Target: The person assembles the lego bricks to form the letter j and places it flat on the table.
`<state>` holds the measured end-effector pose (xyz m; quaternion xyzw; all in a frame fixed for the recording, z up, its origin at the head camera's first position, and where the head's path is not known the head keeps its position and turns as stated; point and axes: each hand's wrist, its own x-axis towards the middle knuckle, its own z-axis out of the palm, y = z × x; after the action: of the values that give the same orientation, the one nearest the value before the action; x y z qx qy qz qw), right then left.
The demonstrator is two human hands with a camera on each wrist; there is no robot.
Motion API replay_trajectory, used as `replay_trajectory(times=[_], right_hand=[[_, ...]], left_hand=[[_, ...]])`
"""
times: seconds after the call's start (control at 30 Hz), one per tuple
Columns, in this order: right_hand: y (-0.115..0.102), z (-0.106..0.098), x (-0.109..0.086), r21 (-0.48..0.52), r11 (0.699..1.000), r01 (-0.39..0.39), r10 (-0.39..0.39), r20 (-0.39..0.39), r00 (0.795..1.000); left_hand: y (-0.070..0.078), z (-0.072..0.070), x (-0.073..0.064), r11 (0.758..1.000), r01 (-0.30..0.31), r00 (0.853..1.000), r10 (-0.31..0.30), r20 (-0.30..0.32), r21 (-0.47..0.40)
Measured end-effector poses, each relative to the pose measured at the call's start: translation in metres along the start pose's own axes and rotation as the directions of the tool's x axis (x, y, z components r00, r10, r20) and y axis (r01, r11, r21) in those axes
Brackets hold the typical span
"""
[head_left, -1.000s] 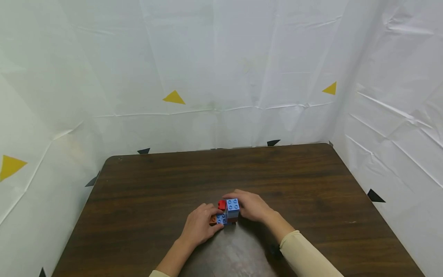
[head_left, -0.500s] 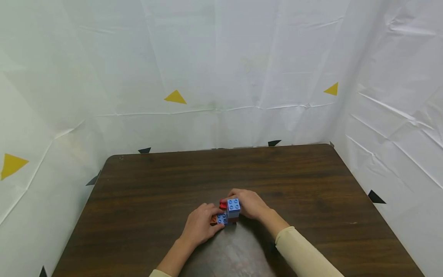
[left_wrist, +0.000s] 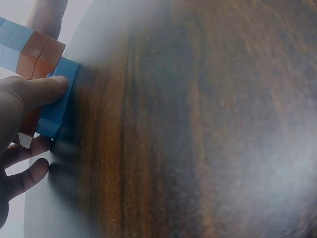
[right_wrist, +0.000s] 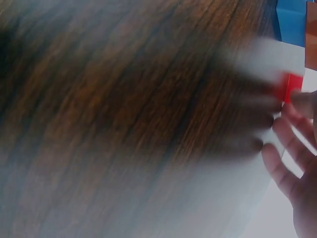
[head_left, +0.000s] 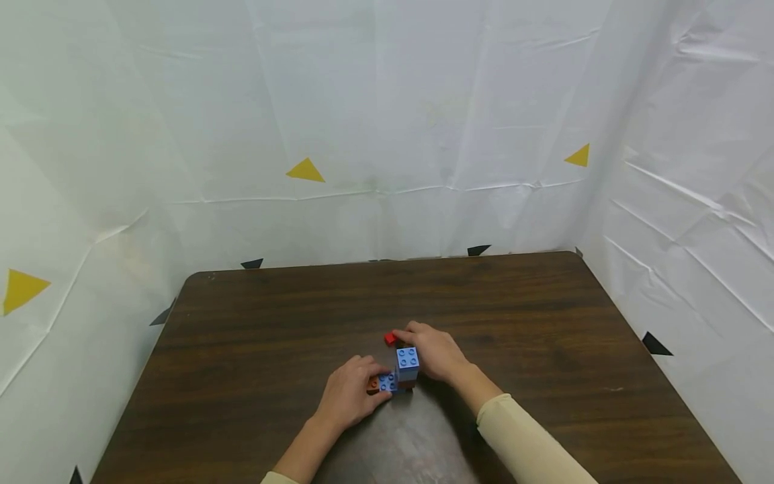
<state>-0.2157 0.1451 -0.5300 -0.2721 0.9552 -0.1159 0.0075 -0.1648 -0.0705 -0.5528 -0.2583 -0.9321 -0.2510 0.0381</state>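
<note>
My left hand [head_left: 351, 388] grips the low left end of a built toy-brick structure, its thumb pressed on a blue brick [left_wrist: 62, 101] at the base. An orange brick [head_left: 373, 383] and a studded blue brick [head_left: 387, 382] show between thumb and fingers. On the structure's right end rises a tower [head_left: 408, 363], blue on top with brown-orange bricks [left_wrist: 40, 54] under it. Behind the tower, my right hand [head_left: 435, 351] pinches a small red brick [head_left: 390, 339], held apart from the structure. In the right wrist view the red brick [right_wrist: 293, 88] lies between thumb and fingers.
The dark wood-grain table [head_left: 290, 309] extends on all sides of the hands. White sheeting [head_left: 423, 121] with yellow and black triangles stands behind the table and along its sides.
The right hand has moved the red brick away from beside the tower, farther back on the table. The left hand and the structure have stayed where they were.
</note>
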Motion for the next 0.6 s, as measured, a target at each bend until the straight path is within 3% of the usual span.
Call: replay_trajectory(times=[0.17,0.3,0.43,0.6], right_hand=[[-0.001,0.0,0.002,-0.024,0.999,-0.043,0.042,-0.018,0.999],[-0.003,-0.002,-0.001,0.015,0.998,-0.067,0.067,-0.023,0.997],[-0.004,-0.004,-0.01,0.149,0.983,-0.106,0.113,-0.038,0.993],[-0.003,-0.007,-0.025,0.368,0.923,-0.109,0.122,-0.011,0.992]], left_hand=[[0.001,0.0,0.0,1.0,0.006,1.0,-0.006,0.0,-0.013],[0.001,0.0,0.0,1.0,0.003,1.0,-0.003,-0.002,-0.021],[0.002,0.0,0.0,1.0,0.003,1.0,-0.003,0.002,-0.019],[0.002,-0.001,-0.001,1.0,0.004,1.0,-0.004,0.0,-0.016]])
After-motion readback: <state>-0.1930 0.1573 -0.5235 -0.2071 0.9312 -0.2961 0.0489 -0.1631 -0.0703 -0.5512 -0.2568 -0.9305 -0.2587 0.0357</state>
